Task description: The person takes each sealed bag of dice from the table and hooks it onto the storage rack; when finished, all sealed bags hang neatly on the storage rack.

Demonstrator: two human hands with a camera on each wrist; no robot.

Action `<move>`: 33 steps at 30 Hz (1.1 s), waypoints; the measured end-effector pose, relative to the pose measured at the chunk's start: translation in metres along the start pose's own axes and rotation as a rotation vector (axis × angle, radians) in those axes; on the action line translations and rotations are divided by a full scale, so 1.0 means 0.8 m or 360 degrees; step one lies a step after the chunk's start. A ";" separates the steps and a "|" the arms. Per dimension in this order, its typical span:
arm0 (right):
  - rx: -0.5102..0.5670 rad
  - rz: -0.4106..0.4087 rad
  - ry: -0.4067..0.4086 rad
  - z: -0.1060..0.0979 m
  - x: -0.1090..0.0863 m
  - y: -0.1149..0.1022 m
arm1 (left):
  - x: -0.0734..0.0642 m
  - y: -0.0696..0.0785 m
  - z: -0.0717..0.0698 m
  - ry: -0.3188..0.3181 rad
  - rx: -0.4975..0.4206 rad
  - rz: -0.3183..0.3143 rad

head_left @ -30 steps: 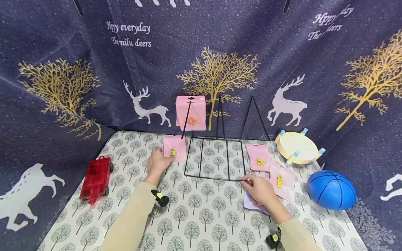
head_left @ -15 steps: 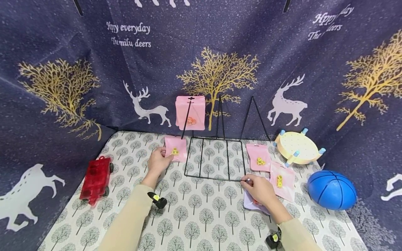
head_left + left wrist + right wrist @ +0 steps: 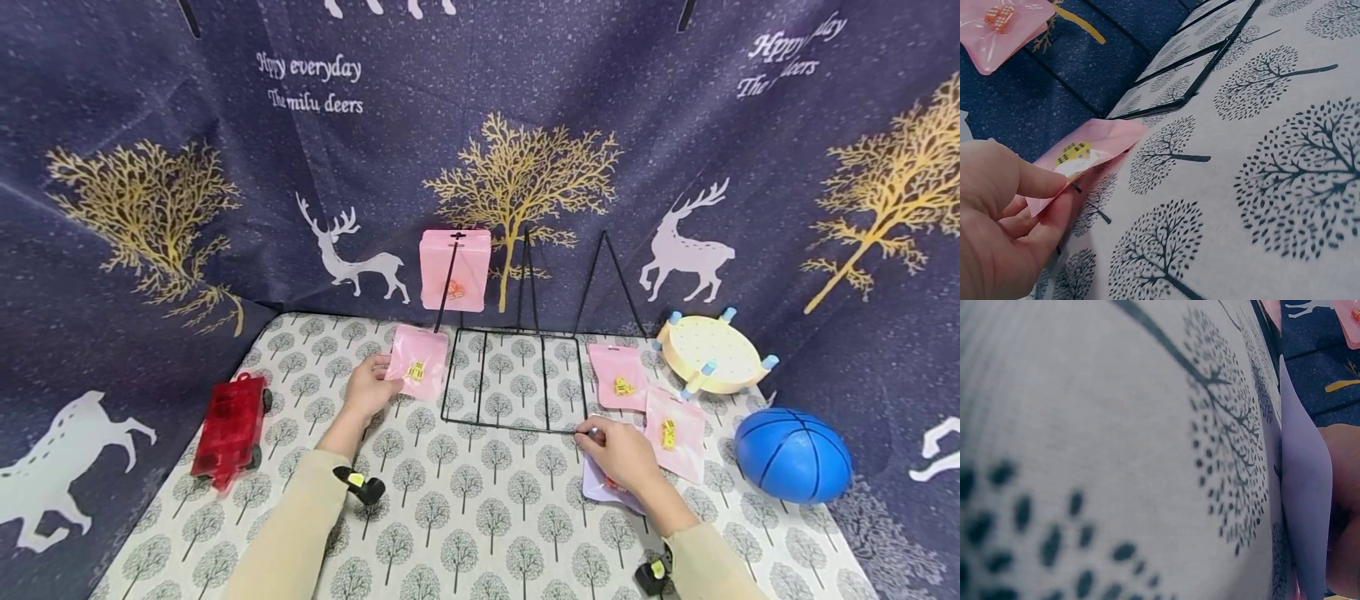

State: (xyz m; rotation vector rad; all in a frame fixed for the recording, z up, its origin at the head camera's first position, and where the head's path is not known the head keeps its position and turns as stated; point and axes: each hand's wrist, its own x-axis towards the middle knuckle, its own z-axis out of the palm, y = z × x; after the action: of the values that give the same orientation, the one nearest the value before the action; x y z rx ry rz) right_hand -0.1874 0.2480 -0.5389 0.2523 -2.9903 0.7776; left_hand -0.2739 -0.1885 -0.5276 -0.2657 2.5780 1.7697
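Left hand [image 3: 369, 387]: narrow grip, pinching a pink bag [image 3: 417, 364], tilted, centre-left of frame, off the rack [image 3: 545, 383]. Right hand [image 3: 617, 450] pinches the rack's lower-right corner. Looks part-done: hung bags [image 3: 471, 271] on the left prong, other two prongs bare. Remaining: held bag plus two loose pink bags [image 3: 678, 446] and a purple bag [image 3: 595, 486] on tabletop [image 3: 420, 542], right side.

Head view evenly bright; wrist views dimmer. Glare whitens the pink plastic pouch [image 3: 1099, 139] beside the left hand [image 3: 1004, 219]; tree-print tablecloth [image 3: 1085, 419] blurs well apart from the right hand [image 3: 1344, 462].
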 end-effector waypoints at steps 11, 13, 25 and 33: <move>0.0002 0.0007 -0.0005 0.000 -0.001 0.000 | -0.022 -0.003 -0.013 -0.0123 -0.0125 0.0025; 0.0006 0.0010 -0.0008 -0.001 -0.001 -0.001 | -0.027 -0.004 -0.014 -0.0112 -0.0131 0.0029; -0.0009 -0.0012 0.0001 -0.001 -0.001 -0.002 | -0.069 0.007 -0.019 -0.0169 -0.0242 0.0099; -0.0015 -0.0019 0.0004 -0.001 -0.001 -0.002 | -0.097 0.013 -0.013 -0.0310 -0.0403 0.0165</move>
State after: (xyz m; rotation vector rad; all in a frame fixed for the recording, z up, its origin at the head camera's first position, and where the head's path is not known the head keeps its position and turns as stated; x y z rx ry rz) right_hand -0.1864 0.2472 -0.5374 0.2686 -2.9862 0.7617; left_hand -0.1979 -0.1839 -0.5066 0.0411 2.2748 2.0439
